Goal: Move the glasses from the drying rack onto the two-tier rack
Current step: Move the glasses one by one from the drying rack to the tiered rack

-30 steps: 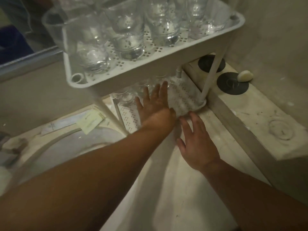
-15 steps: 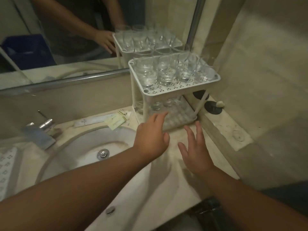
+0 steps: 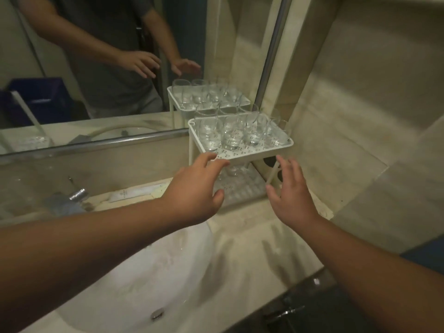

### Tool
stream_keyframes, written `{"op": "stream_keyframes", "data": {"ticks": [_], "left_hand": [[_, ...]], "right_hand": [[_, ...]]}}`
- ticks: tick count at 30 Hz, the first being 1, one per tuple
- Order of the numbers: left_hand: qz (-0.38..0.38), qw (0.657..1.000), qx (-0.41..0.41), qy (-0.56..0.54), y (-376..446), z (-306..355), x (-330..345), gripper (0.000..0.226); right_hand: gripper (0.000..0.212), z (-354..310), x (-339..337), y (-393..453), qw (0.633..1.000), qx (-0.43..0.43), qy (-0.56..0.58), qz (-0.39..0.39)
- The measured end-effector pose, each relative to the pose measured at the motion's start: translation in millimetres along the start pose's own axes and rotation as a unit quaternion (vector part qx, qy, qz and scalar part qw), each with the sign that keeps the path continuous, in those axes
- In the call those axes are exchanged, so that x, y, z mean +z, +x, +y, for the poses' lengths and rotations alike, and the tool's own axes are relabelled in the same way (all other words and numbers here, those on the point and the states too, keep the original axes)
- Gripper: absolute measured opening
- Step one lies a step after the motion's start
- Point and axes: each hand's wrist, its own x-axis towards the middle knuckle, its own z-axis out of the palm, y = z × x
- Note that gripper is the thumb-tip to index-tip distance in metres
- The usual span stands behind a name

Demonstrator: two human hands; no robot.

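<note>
Hovering empty, fingers spread: left hand, right hand beside two-tier rack (glasses blurred, uncountable).

Your two hands, left hand and right hand, one white two-tier rack, roughly eight clear glasses crowding its top tier, at least one below, one sink, one mirror

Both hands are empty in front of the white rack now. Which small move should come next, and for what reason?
Probably draw both hands back toward the drying rack, which is out of view. The left hand and right hand hold nothing, the two-tier rack has its top tier crowded with glasses, and the lower tier shows room.
</note>
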Motion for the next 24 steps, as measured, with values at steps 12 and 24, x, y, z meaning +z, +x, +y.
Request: {"op": "stream_keyframes", "data": {"ticks": [12,24], "left_hand": [[0.097,0.987,-0.103,-0.079,111,45,59,0.063],[0.154,0.977,-0.109,-0.097,157,29,109,0.05]], "right_hand": [[0.087,43,-18,134,0.999,0.025,0.02,0.029],[0.094,78,13,179,0.998,0.028,0.06,-0.004]]}}
